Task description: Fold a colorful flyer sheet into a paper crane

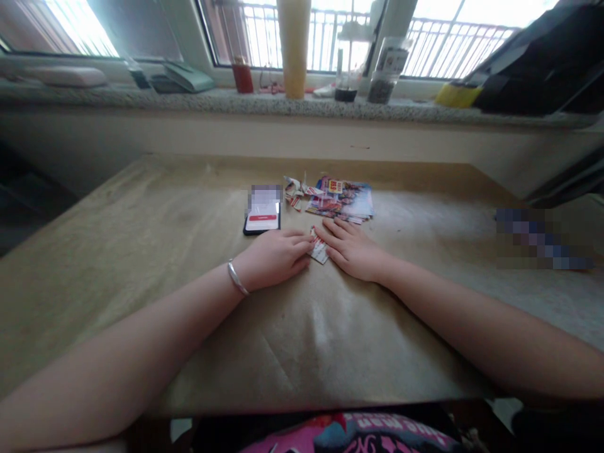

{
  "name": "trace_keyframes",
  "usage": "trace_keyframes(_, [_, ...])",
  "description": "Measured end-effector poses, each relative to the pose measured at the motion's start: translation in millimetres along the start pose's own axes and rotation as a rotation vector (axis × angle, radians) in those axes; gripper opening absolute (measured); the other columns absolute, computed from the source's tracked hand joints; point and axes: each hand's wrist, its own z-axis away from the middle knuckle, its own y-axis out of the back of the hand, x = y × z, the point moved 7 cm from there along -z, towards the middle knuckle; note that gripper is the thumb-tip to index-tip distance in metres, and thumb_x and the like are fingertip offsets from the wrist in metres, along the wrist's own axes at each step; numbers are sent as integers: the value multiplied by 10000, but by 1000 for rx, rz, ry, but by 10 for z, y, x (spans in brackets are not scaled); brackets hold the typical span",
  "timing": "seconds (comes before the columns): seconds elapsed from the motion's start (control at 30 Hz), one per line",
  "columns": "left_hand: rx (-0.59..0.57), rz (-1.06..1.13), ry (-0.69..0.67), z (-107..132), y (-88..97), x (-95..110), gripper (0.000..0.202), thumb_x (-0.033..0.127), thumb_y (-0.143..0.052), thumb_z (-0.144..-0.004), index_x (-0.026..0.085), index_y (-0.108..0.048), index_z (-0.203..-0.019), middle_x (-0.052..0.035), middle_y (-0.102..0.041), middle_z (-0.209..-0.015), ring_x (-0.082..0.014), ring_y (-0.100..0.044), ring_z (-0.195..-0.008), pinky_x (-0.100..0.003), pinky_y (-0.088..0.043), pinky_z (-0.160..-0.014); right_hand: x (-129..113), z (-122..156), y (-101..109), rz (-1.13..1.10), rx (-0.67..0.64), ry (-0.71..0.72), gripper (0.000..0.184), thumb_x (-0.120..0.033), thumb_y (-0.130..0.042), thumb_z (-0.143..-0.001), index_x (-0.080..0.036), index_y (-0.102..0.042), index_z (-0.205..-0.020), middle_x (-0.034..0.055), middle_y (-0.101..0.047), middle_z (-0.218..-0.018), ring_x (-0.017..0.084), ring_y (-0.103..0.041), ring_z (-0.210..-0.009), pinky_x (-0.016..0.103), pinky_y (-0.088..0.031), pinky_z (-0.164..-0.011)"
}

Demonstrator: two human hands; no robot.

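My left hand, with a silver bangle at the wrist, lies flat on the table, fingers stretched toward a small folded piece of printed paper. My right hand lies flat on the other side of that piece, fingertips resting on it. Both hands press the paper between them against the brown table cover. Just beyond the hands lie a stack of colourful printed sheets and several small folded paper pieces. A phone with a lit screen lies to the left of them.
A stone window sill runs behind the table, carrying a tall yellow cylinder, a red cup, jars and a yellow object. A dark object stands at the far right. A blurred item lies on the table's right side.
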Motion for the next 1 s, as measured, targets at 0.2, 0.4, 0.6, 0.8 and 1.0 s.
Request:
trace_keyframes(0.2, [-23,-38,-109,95,10,51,366,231,-513,-885,179,-556,-1245,-108,-561,-1314,-252,-550,-1184,-391,-496,-960,-105,97,116,-9,93,100,445,-317,-344,-954,-167,-518,-1335,131,-502,-1382,294,-452,-1253,461,-394,-1016])
trace_keyframes(0.4, [-52,-96,-103,103,3,64,376,269,-459,-919,195,-534,-1280,-83,-561,-1317,-239,-566,-1143,-380,-510,-929,-151,190,226,-109,193,152,340,-289,-411,-945,-238,-657,-1175,57,-648,-1203,225,-564,-1059,388,-466,-940])
trace_keyframes(0.6, [-47,-72,-122,90,50,77,386,257,-472,-913,224,-531,-1293,-77,-604,-1261,-223,-590,-1102,-353,-521,-900,-170,213,307,-163,237,252,294,-291,-448,-938,-266,-704,-1080,29,-699,-1104,201,-576,-1024,366,-470,-924])
trace_keyframes(0.8, [-45,53,-102,77,42,-5,285,239,-448,-929,244,-659,-1121,-34,-628,-1234,-187,-600,-1097,-327,-504,-939,-114,197,303,-179,235,172,230,-275,-507,-898,-228,-731,-912,20,-717,-1031,193,-586,-998,329,-480,-884])
trace_keyframes(1.0, [-34,132,-46,80,61,-61,271,253,-458,-924,223,-698,-1044,-32,-683,-1130,-173,-637,-1026,-296,-511,-906,-158,212,341,-141,210,83,215,-352,-554,-870,-215,-711,-817,18,-719,-1021,189,-626,-940,316,-484,-797])
